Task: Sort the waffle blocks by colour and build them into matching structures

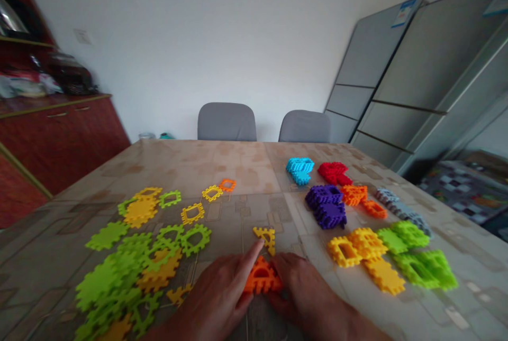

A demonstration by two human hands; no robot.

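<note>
Orange interlocking puzzle tiles [262, 277] with toothed edges and a hole sit between my two hands at the near edge of the table. My left hand [222, 285] closes on their left side, its index finger stretched forward. On the right side my right hand [299, 283] grips the same orange pieces, fingers bent round them. Just beyond my fingertips lies a yellow triangular tile [266, 236]. Another yellow piece [179, 294] rests beside my left wrist. How many orange tiles I hold is partly hidden by my fingers.
Loose green tiles [107, 277] and yellow tiles [141, 211] spread over the left of the patterned table [238, 161]. Sorted stacks stand at right: cyan [300, 169], red [334, 172], purple [327, 206], orange [354, 194], grey [402, 211], yellow [365, 246], green [426, 267]. Two chairs [227, 121] stand behind.
</note>
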